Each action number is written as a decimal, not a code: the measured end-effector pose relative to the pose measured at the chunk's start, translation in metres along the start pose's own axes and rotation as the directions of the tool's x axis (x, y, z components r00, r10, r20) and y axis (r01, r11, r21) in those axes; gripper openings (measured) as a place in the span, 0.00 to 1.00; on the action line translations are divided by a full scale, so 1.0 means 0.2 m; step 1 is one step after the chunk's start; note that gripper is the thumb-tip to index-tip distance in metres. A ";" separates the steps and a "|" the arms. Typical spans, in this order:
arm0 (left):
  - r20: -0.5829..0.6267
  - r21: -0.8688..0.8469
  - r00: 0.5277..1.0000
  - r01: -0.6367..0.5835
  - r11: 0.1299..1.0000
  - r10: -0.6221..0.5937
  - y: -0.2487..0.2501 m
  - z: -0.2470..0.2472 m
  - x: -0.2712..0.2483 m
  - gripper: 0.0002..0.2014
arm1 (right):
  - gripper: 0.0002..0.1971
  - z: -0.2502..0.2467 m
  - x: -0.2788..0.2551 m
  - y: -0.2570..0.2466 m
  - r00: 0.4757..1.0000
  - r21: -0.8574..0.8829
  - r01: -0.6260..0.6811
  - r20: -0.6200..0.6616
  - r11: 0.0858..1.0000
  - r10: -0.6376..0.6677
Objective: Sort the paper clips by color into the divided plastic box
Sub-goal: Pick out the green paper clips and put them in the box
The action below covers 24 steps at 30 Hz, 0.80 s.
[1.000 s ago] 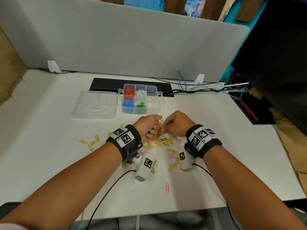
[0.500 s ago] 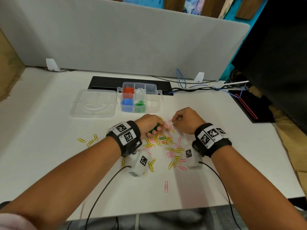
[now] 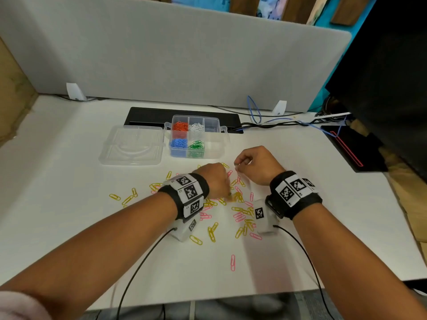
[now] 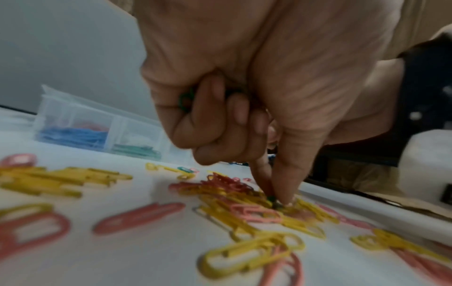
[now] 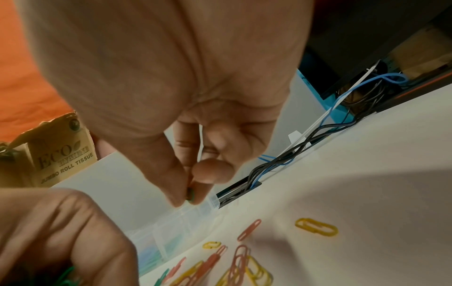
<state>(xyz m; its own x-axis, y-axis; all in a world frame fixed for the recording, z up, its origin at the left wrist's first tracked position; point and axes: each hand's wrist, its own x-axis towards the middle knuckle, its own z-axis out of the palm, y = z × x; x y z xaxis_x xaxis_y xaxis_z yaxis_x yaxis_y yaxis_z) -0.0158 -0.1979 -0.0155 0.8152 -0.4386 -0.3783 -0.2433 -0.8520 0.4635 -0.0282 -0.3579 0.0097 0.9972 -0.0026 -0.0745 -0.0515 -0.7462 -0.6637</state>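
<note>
Clips in yellow and pink (image 3: 240, 215) lay scattered on our bench (image 3: 69, 215) before the divided box (image 3: 216, 150), which held orange, white, blue and green lots. Our left wrist view showed the left hand (image 4: 232, 96) gripping green clips, fingers (image 4: 286, 185) pinching another. Our right wrist view showed the right hand (image 5: 195, 108) pinching a green clip (image 5: 190, 193), and a carton (image 5: 61, 154) reading "ECO... JUMBO ROLL TISSUE".

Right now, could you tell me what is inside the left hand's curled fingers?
The left hand holds green paper clips in its curled fingers, while thumb and forefinger pinch another in the pile on the table. How many it holds cannot be seen; the fingers cover them.
</note>
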 end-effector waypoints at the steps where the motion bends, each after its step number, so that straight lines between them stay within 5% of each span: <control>1: 0.005 -0.052 1.000 -0.002 0.999 0.003 0.00 -0.01 -0.01 0.11 | 0.05 0.00 0.00 0.00 1.000 0.005 0.001 -0.001 1.000 -0.001; 3: -0.006 -0.239 1.000 0.016 0.971 -0.018 -0.01 -0.05 -0.06 0.11 | 0.05 -0.01 0.00 -0.01 1.000 0.009 -0.001 -0.004 1.000 0.001; 5: -0.021 -0.557 0.998 0.039 0.830 -0.061 -0.05 -0.12 -0.13 0.10 | 0.05 -0.02 0.00 -0.01 1.000 -0.005 -0.013 -0.007 1.000 0.013; 7: 0.018 -0.869 0.995 0.062 0.491 -0.094 -0.14 -0.18 -0.19 0.07 | 0.05 -0.02 0.01 -0.02 1.000 -0.020 -0.023 0.003 1.000 0.023; 9: 0.059 -0.985 0.993 0.076 0.158 -0.107 -0.25 -0.21 -0.25 0.05 | 0.07 0.00 0.02 -0.04 0.999 -0.040 -0.030 0.031 0.999 0.031; 11: 0.076 -0.997 0.989 0.073 -0.022 -0.130 -0.34 -0.22 -0.29 0.03 | 0.09 0.04 0.04 -0.08 0.996 -0.060 -0.023 0.081 0.998 0.028; 14: 0.053 -0.997 0.982 0.041 -0.068 -0.180 -0.42 -0.22 -0.32 0.08 | 0.10 0.14 0.08 -0.17 0.990 -0.109 0.004 0.141 0.994 0.012; 24: 0.056 -0.997 0.975 0.067 0.042 -0.217 -0.42 -0.16 -0.28 0.14 | 0.10 0.32 0.24 -0.32 0.970 -0.327 -0.232 -0.005 0.916 0.244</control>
<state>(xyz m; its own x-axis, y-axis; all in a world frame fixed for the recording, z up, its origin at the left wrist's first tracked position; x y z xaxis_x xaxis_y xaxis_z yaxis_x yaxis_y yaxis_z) -0.0243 -0.0925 -0.0072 0.8178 -0.2587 -0.5141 0.5681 0.2201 0.7930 0.0198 -0.2677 0.0001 0.9546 -0.1881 -0.2308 -0.2613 -0.9008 -0.3467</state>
